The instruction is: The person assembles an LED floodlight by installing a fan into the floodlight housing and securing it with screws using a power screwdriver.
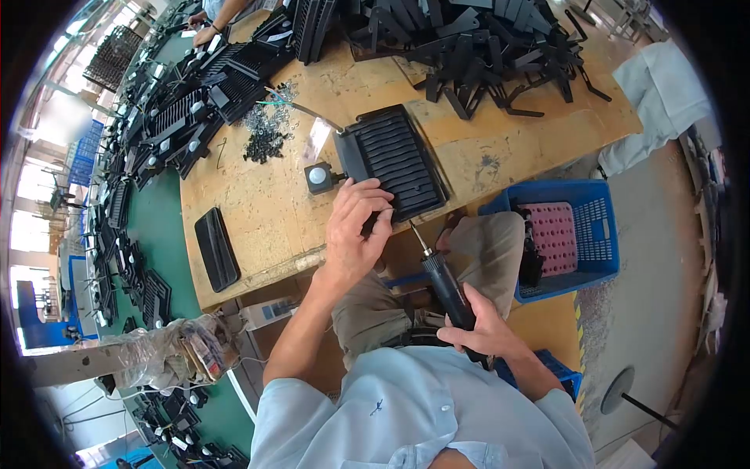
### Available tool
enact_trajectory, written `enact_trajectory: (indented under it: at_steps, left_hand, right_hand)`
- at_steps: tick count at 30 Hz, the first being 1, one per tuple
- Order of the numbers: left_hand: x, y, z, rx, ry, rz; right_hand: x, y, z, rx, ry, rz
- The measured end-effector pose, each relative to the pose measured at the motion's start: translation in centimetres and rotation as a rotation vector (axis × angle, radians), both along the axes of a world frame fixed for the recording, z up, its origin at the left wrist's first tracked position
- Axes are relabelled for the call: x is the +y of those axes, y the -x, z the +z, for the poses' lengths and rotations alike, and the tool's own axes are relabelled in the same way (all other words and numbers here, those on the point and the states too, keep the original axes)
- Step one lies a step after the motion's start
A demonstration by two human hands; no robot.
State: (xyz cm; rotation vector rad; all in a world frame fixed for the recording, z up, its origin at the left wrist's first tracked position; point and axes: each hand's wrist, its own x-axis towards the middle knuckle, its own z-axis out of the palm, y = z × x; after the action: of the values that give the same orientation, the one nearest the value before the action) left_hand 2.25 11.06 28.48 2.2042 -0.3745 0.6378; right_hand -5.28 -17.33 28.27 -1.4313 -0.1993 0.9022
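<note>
A black finned floodlight lies fins up near the table's front edge, a cable rising from its far left corner. A small square sensor with a white dome joins its left side. My left hand is closed on the lamp's near left corner, fingers curled and the fingertips partly hidden. In my right hand is a black electric screwdriver, fingers wrapped round its body. Its thin bit points up at the lamp's near edge, with the tip right by that edge.
Black metal brackets are heaped at the far side of the wooden table. Small screws lie loose left of the lamp. A black flat panel sits at the left edge. More floodlights crowd the green bench; a blue crate stands right.
</note>
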Motion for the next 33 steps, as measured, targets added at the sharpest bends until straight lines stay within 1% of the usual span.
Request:
enact_trajectory:
  at_steps: [7, 10, 19, 25, 28, 33]
  left_hand:
    - [0.1, 0.2, 0.0, 0.027, -0.004, -0.016]
    - [0.0, 0.2, 0.0, 0.031, 0.005, -0.018]
    - [0.0, 0.2, 0.1, 0.033, -0.001, -0.014]
    - [0.0, 0.3, 0.0, 0.023, 0.003, -0.025]
    - [0.0, 0.4, 0.0, 0.016, 0.006, -0.021]
    - [-0.1, 0.4, -0.1, 0.01, 0.025, -0.012]
  right_hand:
    - [0.6, -0.2, -0.1, -0.013, 0.012, 0.024]
    - [0.8, -0.3, 0.1, 0.002, -0.02, 0.027]
    - [1.0, -0.3, 0.3, 0.079, -0.062, 0.0]
    - [1.6, -0.6, 0.1, 0.068, -0.077, -0.015]
    - [1.9, -0.8, -0.4, 0.051, -0.064, 0.017]
    - [1.9, -0.8, -1.5, -0.103, 0.006, 0.029]
